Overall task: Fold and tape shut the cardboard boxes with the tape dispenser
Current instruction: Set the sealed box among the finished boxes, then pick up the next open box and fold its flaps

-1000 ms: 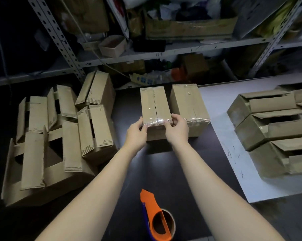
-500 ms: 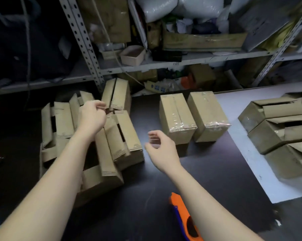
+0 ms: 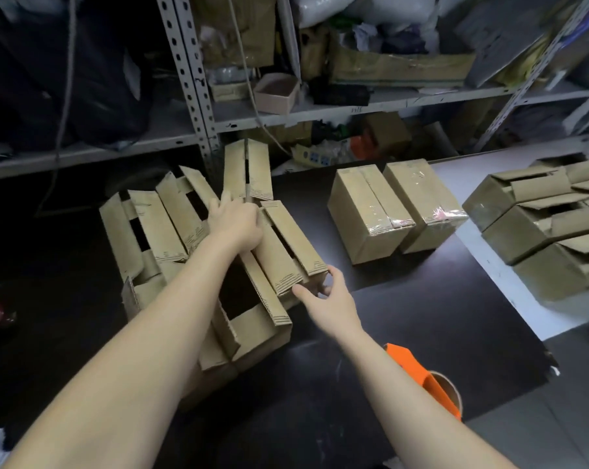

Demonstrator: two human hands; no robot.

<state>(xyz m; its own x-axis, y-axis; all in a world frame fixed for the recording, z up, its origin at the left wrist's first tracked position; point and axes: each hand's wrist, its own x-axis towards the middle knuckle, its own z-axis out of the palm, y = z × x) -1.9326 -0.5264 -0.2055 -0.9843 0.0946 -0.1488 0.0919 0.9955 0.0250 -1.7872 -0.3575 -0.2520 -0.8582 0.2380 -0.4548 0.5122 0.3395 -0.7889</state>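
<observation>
Cardboard box (image 3: pixel 286 245) is lying on the tabletop (image 3: pixel 405 299) at 11 o'clock from the tape dispenser (image 3: pixel 421 377), left hand (image 3: pixel 234 225) curling over its far end, right hand (image 3: pixel 327 299), spread wide, touching the near corner (likely light and stiff, so gripping the walls, not the floppy flaps, is looking wisest).

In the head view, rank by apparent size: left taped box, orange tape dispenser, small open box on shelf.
Largest first: left taped box; tape dispenser, though near and partly behind the arm; small open box.
</observation>
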